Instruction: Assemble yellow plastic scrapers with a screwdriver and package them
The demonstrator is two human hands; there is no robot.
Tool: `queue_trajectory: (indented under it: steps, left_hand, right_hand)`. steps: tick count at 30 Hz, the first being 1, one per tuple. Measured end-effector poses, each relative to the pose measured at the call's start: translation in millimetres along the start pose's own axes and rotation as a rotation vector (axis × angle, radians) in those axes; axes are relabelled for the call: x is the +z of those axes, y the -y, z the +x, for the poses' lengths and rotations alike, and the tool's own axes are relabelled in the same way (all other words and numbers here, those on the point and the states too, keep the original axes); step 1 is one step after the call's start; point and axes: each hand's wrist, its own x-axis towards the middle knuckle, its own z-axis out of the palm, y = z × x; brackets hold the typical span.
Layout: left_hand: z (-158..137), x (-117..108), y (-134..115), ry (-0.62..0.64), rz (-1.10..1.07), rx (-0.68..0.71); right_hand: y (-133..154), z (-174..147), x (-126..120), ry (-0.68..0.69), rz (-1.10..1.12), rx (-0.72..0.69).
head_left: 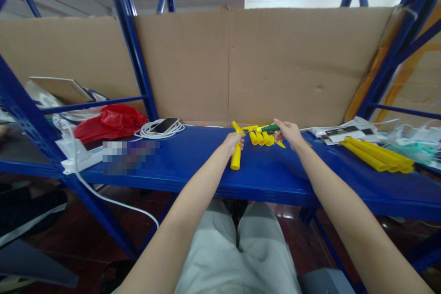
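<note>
Tube (235,161), pointing away, is gripped by left hand (234,141); green tool (270,127), crosswise to it, is pinched by right hand (290,133).

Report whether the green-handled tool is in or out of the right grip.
In: the right grip is closed on the green-handled tool, fingers around its handle end.

We count one yellow tubular piece (235,161) in our left fingers (242,144), one green-handled tool (270,127) in our right fingers (278,136), at least three short yellow tubes (261,139) between, one phone (166,125) farther left.
</note>
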Motion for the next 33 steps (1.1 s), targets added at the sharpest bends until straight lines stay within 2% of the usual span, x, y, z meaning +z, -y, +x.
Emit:
queue_trajectory:
  steps: [4,9,16,20,23,28,33]
  left_hand:
    - [3.2,-1.0,1.0,0.002,-0.003,-0.010]
    - [7.2,-4.6,0.6,-0.061,-0.041,-0.021]
    - [6.6,-5.3,-0.2,-0.059,-0.058,-0.015]
    - [5.0,-3.9,-0.5,-0.052,-0.063,-0.008]
    - [4.3,-3.4,-0.8,-0.056,-0.070,-0.002]
    - [5.4,-3.1,0.4,-0.062,-0.073,0.013]
    - [8.5,-3.6,2.5,-0.061,-0.077,0.016]
  right_hand:
    - [-2.6,1.7,-0.1,-0.007,-0.014,-0.045]
    - [-4.6,4.0,-1.0,-0.020,-0.029,-0.092]
    - [0.8,-0.8,2.7,0.028,-0.017,-0.072]
    - [2.9,-4.3,5.7,0.116,-0.062,0.016]
    - [1.4,-6.7,5.1,0.247,-0.149,0.054]
    - [-5.6,-8.0,1.8,0.449,-0.302,0.028]
    - [-15.4,-1.2,-2.8,0.516,-0.383,0.017]
